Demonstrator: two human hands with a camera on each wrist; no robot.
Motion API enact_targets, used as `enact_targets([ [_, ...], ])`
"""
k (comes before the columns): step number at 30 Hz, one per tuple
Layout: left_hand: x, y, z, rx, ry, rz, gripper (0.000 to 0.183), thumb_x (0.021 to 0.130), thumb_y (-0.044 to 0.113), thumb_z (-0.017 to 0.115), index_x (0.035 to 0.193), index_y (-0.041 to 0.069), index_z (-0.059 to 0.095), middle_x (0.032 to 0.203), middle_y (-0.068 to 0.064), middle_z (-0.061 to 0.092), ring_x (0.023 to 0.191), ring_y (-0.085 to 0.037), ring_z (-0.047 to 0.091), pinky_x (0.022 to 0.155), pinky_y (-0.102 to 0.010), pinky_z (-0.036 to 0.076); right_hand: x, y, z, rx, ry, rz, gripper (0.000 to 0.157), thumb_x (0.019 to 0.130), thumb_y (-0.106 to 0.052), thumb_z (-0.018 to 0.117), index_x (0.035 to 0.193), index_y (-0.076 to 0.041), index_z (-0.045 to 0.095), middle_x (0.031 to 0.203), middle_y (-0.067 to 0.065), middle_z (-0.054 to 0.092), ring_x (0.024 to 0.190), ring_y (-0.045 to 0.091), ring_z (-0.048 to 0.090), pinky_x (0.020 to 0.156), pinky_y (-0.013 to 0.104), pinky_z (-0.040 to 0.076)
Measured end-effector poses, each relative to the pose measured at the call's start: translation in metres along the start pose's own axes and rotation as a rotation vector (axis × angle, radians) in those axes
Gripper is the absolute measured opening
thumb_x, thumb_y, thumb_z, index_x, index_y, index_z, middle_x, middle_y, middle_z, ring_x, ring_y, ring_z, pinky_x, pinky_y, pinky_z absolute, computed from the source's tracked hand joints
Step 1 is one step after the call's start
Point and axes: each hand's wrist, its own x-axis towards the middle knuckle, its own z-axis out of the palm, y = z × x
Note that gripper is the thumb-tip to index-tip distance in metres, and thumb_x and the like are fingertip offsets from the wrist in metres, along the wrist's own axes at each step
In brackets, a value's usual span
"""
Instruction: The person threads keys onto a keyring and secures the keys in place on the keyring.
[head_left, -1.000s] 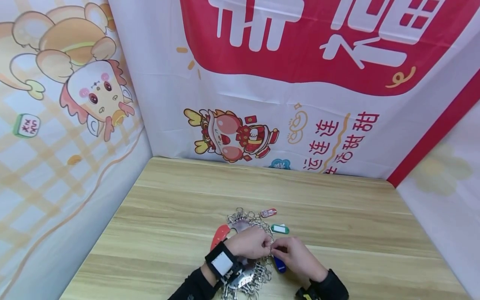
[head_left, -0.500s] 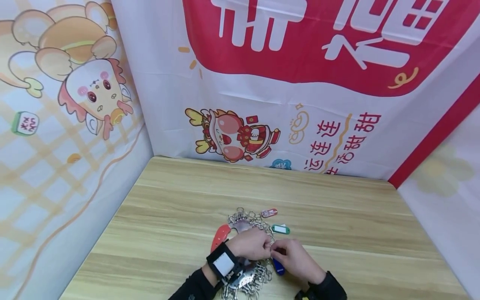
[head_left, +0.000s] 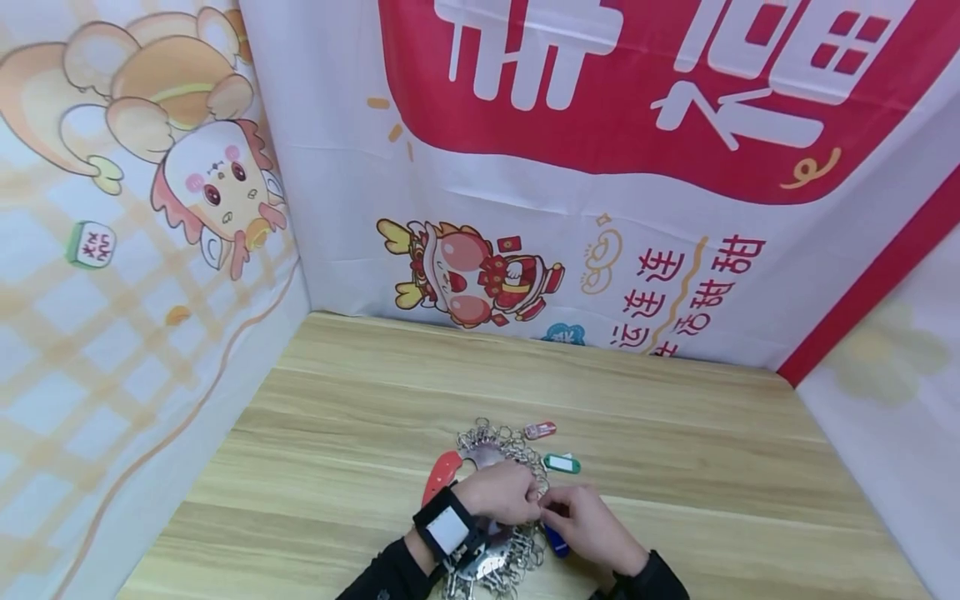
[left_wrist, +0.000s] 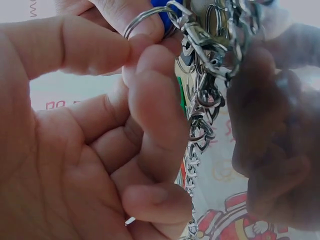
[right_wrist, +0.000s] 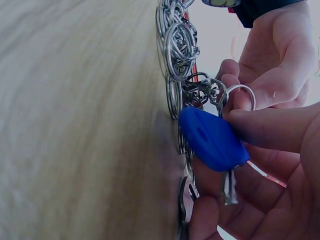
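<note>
Both hands meet at the right side of a shiny metal plate (head_left: 491, 561) fringed with chains, clasps and split rings. My left hand (head_left: 508, 493) lies over the plate, its thumb and finger pinching at a silver split ring (left_wrist: 131, 27) linked to a clasp (left_wrist: 197, 39). My right hand (head_left: 591, 527) pinches the same ring's joint with a blue plastic piece (right_wrist: 212, 140). Below the blue piece sticks out a short metal blade (right_wrist: 229, 187), like a key's. Fingers hide part of the ring.
A green key tag (head_left: 562, 463) and a red-and-white tag (head_left: 540, 430) lie beyond the hands on the wooden table (head_left: 360, 392). A red curved piece (head_left: 441, 475) sits left of the plate. Printed cloth (head_left: 480, 192) stands behind.
The head view has shifted slightly. Both hands stay fingertip to fingertip at the plate's right side, with the right hand and the blue piece only slightly lower in view.
</note>
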Motion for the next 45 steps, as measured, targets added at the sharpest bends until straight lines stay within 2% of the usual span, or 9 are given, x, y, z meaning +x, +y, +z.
enact_targets([
  [8, -0.001, 0.0, 0.0, -0.041, -0.01, -0.014, 0.039, 0.086, 0.024, 0.063, 0.054, 0.017, 0.041, 0.045, 0.01, 0.031, 0.038, -0.006, 0.033, 0.043, -0.019, 0.026, -0.001, 0.0, 0.002, -0.002, -0.001, 0.003, 0.008, 0.09, -0.017, 0.064, 0.088, -0.018, 0.072, 0.077, -0.014, 0.062, 0.066, 0.001, 0.054, 0.061, 0.022, 0.045],
  [13, -0.003, 0.0, -0.002, -0.033, -0.007, -0.004, 0.04, 0.086, 0.022, 0.063, 0.053, 0.017, 0.04, 0.045, 0.01, 0.03, 0.038, -0.006, 0.03, 0.042, -0.019, 0.024, -0.001, 0.0, 0.003, -0.006, 0.009, -0.004, 0.009, 0.09, -0.018, 0.064, 0.086, -0.018, 0.071, 0.075, -0.015, 0.06, 0.064, 0.0, 0.052, 0.058, 0.022, 0.044],
  [18, -0.003, 0.001, -0.001, -0.04, -0.01, -0.012, 0.042, 0.088, 0.026, 0.063, 0.054, 0.016, 0.041, 0.045, 0.009, 0.031, 0.039, -0.007, 0.032, 0.044, -0.019, 0.025, -0.001, -0.001, 0.003, -0.004, 0.006, 0.013, 0.01, 0.09, -0.019, 0.063, 0.083, -0.017, 0.07, 0.072, -0.014, 0.058, 0.06, 0.0, 0.049, 0.054, 0.022, 0.042],
  [24, -0.003, 0.001, -0.002, -0.004, -0.003, 0.002, 0.043, 0.09, 0.028, 0.062, 0.054, 0.016, 0.041, 0.045, 0.01, 0.031, 0.039, -0.006, 0.032, 0.044, -0.019, 0.027, -0.001, -0.002, 0.004, 0.001, -0.009, 0.025, 0.01, 0.09, -0.019, 0.063, 0.083, -0.016, 0.07, 0.071, -0.014, 0.058, 0.059, 0.001, 0.049, 0.055, 0.022, 0.042],
  [35, -0.005, -0.003, 0.0, -0.037, -0.062, -0.026, 0.04, 0.09, 0.026, 0.061, 0.055, 0.017, 0.043, 0.047, 0.009, 0.035, 0.04, -0.007, 0.036, 0.045, -0.019, 0.031, -0.001, -0.006, 0.009, 0.033, -0.044, 0.055, 0.007, 0.089, -0.017, 0.064, 0.085, -0.016, 0.069, 0.072, -0.013, 0.059, 0.061, 0.002, 0.051, 0.056, 0.022, 0.043],
  [40, -0.006, -0.004, 0.004, -0.06, -0.049, -0.036, 0.042, 0.088, 0.024, 0.062, 0.053, 0.017, 0.041, 0.044, 0.009, 0.032, 0.039, -0.007, 0.033, 0.044, -0.019, 0.027, -0.002, -0.005, 0.012, 0.043, -0.053, 0.055, 0.009, 0.09, -0.018, 0.063, 0.084, -0.015, 0.069, 0.07, -0.013, 0.058, 0.06, 0.002, 0.05, 0.055, 0.022, 0.043],
  [45, -0.006, -0.003, 0.005, -0.032, -0.038, -0.017, 0.043, 0.089, 0.025, 0.061, 0.052, 0.017, 0.041, 0.044, 0.01, 0.031, 0.038, -0.006, 0.033, 0.044, -0.019, 0.027, -0.003, -0.006, 0.011, 0.045, -0.055, 0.074, 0.008, 0.09, -0.018, 0.063, 0.086, -0.015, 0.069, 0.072, -0.013, 0.06, 0.062, 0.002, 0.051, 0.057, 0.023, 0.044],
])
